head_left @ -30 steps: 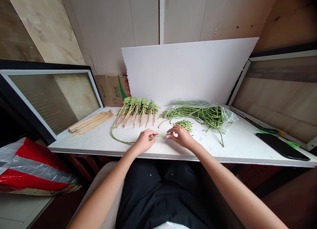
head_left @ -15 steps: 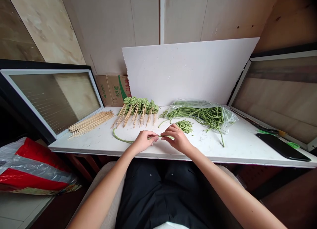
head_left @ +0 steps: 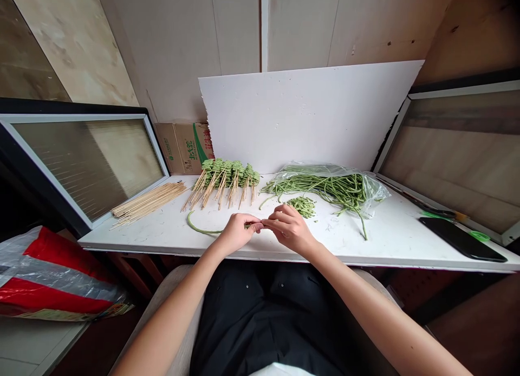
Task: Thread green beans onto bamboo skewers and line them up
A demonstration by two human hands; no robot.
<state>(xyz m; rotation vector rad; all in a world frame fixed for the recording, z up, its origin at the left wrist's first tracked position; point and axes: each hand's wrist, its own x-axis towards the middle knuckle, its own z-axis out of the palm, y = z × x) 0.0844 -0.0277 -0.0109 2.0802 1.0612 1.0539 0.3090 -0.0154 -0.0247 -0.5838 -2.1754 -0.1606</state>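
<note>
My left hand [head_left: 239,233] is closed around a green long bean [head_left: 199,231], whose free length curves out to the left over the white tabletop. My right hand [head_left: 289,227] pinches at the bean's other end, with its fingertips against those of my left. The fingers hide that end. Just behind my right hand lies a small heap of short bean pieces [head_left: 303,206]. Farther back are several skewers threaded with folded green beans [head_left: 231,173], their bare sticks pointing toward me. Whole long beans [head_left: 329,187] spill from a clear plastic bag [head_left: 377,192] at the back right.
Bare wooden skewers [head_left: 148,202] lie in a bundle on the left of the table [head_left: 345,246]. A black phone [head_left: 461,239] rests near the right edge, beside a green ring [head_left: 479,235]. A white board [head_left: 304,116] and a cardboard box [head_left: 182,148] stand behind.
My fingertips have come together, covering the stretch of bean that showed between them. The bean's loose curve has shifted slightly right.
</note>
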